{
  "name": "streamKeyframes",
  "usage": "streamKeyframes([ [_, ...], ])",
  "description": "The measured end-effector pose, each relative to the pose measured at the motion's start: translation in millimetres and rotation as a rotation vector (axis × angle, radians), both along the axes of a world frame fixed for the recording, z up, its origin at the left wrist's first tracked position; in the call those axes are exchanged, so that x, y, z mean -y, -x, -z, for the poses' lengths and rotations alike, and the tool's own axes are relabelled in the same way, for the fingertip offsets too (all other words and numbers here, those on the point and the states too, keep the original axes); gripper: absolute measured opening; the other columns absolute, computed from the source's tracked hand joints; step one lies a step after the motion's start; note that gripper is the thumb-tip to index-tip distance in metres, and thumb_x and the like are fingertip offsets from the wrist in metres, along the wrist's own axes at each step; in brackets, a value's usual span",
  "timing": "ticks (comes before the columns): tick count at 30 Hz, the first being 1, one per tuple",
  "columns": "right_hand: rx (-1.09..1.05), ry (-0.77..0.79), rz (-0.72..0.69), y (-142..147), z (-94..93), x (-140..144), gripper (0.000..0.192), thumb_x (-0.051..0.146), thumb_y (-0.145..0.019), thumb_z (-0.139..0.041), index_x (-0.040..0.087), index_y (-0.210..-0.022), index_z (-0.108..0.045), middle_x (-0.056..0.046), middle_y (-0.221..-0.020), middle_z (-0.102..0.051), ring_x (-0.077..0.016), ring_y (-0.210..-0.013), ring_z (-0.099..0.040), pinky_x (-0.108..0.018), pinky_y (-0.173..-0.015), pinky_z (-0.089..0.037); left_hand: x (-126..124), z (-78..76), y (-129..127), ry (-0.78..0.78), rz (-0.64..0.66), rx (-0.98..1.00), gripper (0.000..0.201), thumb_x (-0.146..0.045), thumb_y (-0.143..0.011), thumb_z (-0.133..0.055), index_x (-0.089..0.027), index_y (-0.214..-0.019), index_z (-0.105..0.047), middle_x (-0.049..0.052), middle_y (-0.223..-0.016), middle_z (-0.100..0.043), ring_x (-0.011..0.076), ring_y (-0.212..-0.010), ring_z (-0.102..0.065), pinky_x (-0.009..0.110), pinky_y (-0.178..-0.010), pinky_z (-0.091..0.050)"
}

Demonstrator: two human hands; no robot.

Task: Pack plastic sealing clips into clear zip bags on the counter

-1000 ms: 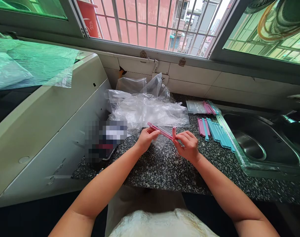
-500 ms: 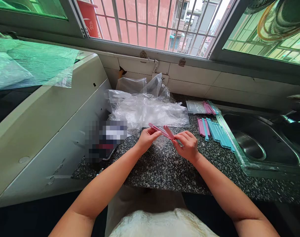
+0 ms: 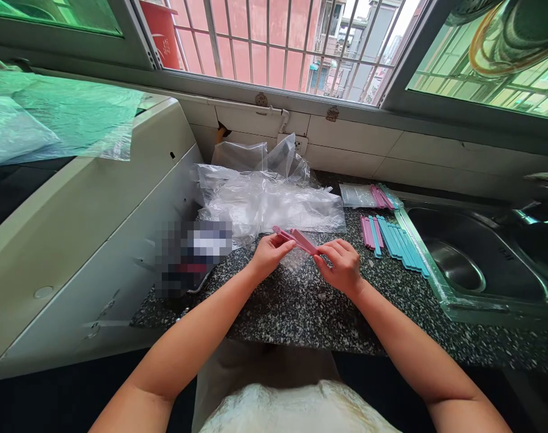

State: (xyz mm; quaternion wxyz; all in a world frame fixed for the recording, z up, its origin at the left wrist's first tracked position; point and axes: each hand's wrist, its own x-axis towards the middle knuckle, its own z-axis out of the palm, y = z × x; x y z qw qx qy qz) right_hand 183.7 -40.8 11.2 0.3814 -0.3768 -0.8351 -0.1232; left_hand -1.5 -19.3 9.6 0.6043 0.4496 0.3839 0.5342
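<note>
Between my hands is a pink bag sealing clip [image 3: 304,242], its two long arms partly spread and joined near the right end. My left hand [image 3: 269,257] pinches it toward the left end with thumb and fingers. At the right end, my right hand [image 3: 340,264] grips it with the fingertips. A piece of clear plastic lies on the counter just below the clip. Behind my hands spreads a pile of clear plastic bags [image 3: 260,207]. To the right, several pink clips [image 3: 366,233] and several blue clips [image 3: 399,243] lie side by side.
A steel sink [image 3: 463,240] is set into the speckled counter [image 3: 301,313] at right. Near its corner, more pink clips lie by a flat clear packet [image 3: 357,196]. A pale appliance side [image 3: 121,198] rises at left, and a blurred-out item [image 3: 193,258] sits beside it.
The clip's raised arm has swung down and left, closer to the other arm. My hands have barely moved.
</note>
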Motion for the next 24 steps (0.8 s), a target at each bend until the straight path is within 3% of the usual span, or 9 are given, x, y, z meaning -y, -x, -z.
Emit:
streamKeyframes([
  [24,0.029,-0.007,0.014,0.4,0.6,-1.1,0.004,0.022,-0.078,-0.057,0.018,-0.078,-0.059,-0.003,-0.071,-0.066,-0.016,-0.065,-0.054,-0.029,-0.064,-0.04,0.6,1.5,0.8,-0.06,-0.004,-0.093,0.021,-0.033,-0.056,-0.073,-0.014,-0.062,-0.066,0.001,-0.062,-0.063,0.0123,-0.062,-0.052,0.026,-0.066,-0.042],
])
